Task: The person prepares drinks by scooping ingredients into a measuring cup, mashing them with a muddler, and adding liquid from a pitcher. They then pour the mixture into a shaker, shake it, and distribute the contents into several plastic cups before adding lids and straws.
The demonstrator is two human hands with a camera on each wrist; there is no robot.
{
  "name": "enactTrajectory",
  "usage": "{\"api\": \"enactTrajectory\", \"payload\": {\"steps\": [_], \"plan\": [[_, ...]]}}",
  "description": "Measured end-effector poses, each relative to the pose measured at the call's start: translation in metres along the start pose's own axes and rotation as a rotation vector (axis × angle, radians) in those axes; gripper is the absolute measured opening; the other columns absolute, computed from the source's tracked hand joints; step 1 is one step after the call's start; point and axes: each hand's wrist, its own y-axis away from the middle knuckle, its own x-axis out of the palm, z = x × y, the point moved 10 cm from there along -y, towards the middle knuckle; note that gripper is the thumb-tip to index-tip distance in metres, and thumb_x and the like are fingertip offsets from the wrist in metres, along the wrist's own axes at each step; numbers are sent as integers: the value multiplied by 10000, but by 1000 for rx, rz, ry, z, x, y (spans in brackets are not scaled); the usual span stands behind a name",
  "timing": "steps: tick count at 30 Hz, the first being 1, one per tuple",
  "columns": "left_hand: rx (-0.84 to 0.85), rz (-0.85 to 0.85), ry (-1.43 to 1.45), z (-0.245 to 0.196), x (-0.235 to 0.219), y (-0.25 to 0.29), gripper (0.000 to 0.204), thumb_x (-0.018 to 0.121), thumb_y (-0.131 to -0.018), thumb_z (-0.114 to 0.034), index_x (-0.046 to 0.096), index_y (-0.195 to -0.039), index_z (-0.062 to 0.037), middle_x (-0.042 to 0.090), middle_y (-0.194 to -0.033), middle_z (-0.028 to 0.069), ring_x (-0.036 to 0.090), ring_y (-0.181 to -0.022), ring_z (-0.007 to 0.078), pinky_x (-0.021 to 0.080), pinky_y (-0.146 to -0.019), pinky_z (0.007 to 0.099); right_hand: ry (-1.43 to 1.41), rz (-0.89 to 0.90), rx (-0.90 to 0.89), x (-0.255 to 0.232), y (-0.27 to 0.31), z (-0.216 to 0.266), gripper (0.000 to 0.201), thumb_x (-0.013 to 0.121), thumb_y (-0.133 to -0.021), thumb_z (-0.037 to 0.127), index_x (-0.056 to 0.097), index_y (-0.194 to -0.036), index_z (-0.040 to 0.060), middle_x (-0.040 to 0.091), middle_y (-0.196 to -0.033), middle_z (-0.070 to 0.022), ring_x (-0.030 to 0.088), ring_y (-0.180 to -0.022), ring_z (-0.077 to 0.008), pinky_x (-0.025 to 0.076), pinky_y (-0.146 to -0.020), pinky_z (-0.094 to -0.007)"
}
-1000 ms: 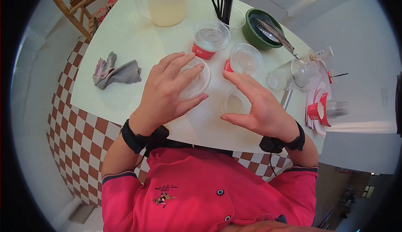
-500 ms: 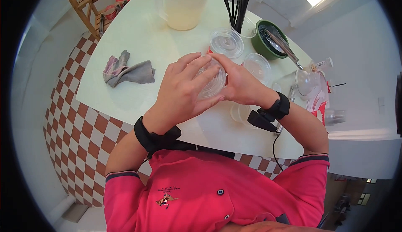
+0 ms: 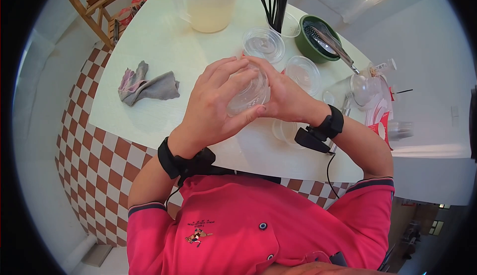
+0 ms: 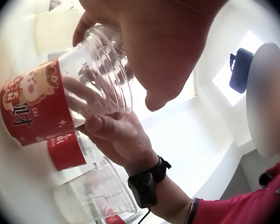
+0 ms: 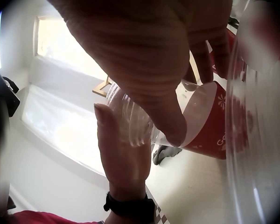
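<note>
A clear cup with a red printed sleeve (image 4: 32,102) lies between the two hands, under a clear domed lid (image 3: 247,96). My left hand (image 3: 211,98) spreads its curved fingers over the lid, thumb at the near rim. My right hand (image 3: 288,96) curls round the cup's upper side, just below the lid; its thumb presses the wall in the right wrist view. Two more lidded cups (image 3: 263,45) (image 3: 302,75) stand just beyond the hands. An empty-looking clear cup (image 3: 284,132) stands near the right wrist.
A jug of pale liquid (image 3: 208,19), black straws (image 3: 275,7) and a green bowl with utensils (image 3: 309,47) stand at the back. At left lies a grey cloth (image 3: 158,86). A glass vessel (image 3: 361,87) and stacked cups (image 3: 399,130) are at the right.
My right hand has moved left from beside the clear cup and taken hold of the sleeved cup. My left hand stays over its lid. The camera view has shifted a little.
</note>
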Motion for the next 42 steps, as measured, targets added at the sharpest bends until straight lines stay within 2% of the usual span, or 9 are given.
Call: {"api": "enactTrajectory", "payload": {"steps": [6, 9, 15, 21, 24, 25, 28, 35, 42], "plan": [[-61, -47, 56, 8, 0, -2, 499, 788, -799, -233, 632, -1238, -54, 591, -1301, 178, 541, -1207, 380, 451, -1020, 447, -181, -47, -32, -1, -1, 2, 1136, 893, -713, 244, 163, -1566, 71, 424, -1479, -244, 465, -1362, -385, 400, -1119, -448], [-108, -96, 110, 14, -5, -3, 483, 767, -831, -221, 621, -1257, -46, 591, -1305, 180, 544, -1207, 369, 444, -1027, 441, -252, -66, -67, -1, -2, 5, 1120, 895, -702, 259, 202, -1559, 61, 437, -1460, -247, 499, -1331, -364, 412, -1110, -438], [-166, -221, 210, 26, -26, -8, 470, 730, -896, -231, 596, -1302, -37, 578, -1340, 176, 544, -1241, 332, 433, -1049, 415, -85, -52, -119, -3, 3, 10, 1002, 884, -674, 245, 364, -1506, 41, 507, -1382, -213, 566, -1237, -324, 445, -1069, -426], [-191, -355, 250, 37, -65, -2, 451, 687, -949, -251, 578, -1329, -33, 578, -1339, 158, 541, -1253, 286, 420, -1060, 380, -84, -65, -133, -25, 7, 33, 893, 856, -687, 105, 425, -1464, 18, 543, -1350, -111, 550, -1247, -237, 410, -1102, -380], [-203, -391, 185, 45, -83, 16, 455, 672, -959, -273, 577, -1332, -31, 574, -1352, 158, 537, -1262, 285, 416, -1063, 382, -141, -180, -244, -47, 4, 47, 803, 872, -691, 156, 506, -1398, 52, 579, -1212, -128, 591, -1135, -240, 477, -1001, -347], [-214, -390, 125, 45, -87, 23, 454, 651, -972, -293, 577, -1334, -30, 568, -1366, 158, 530, -1271, 289, 406, -1074, 392, -148, -200, -212, -54, 1, 52, 695, 865, -707, 166, 572, -1324, 37, 592, -1216, -121, 584, -1154, -226, 489, -975, -339], [-274, -389, 66, 49, -93, 48, 455, 639, -977, -297, 577, -1334, -22, 568, -1368, 165, 525, -1279, 300, 397, -1084, 403, -91, -159, -123, -53, -22, 54, 673, 843, -740, 103, 572, -1354, 52, 542, -1362, -95, 532, -1267, -214, 426, -1067, -382], [-326, -365, -28, 51, -89, 96, 467, 650, -959, -278, 577, -1329, -3, 559, -1369, 204, 517, -1284, 346, 395, -1086, 429, 279, -66, -111, 1, -87, 39, 595, 808, -794, 357, 640, -1245, 7, 578, -1299, -174, 581, -1159, -278, 490, -939, -340], [-368, -282, -66, 59, -69, 117, 486, 694, -896, -215, 583, -1319, -2, 551, -1362, 202, 502, -1280, 383, 401, -1076, 464, 344, 80, -92, 36, -89, 17, 637, 793, -802, 375, 605, -1280, -2, 567, -1316, -191, 550, -1223, -343, 467, -1009, -416]]}}
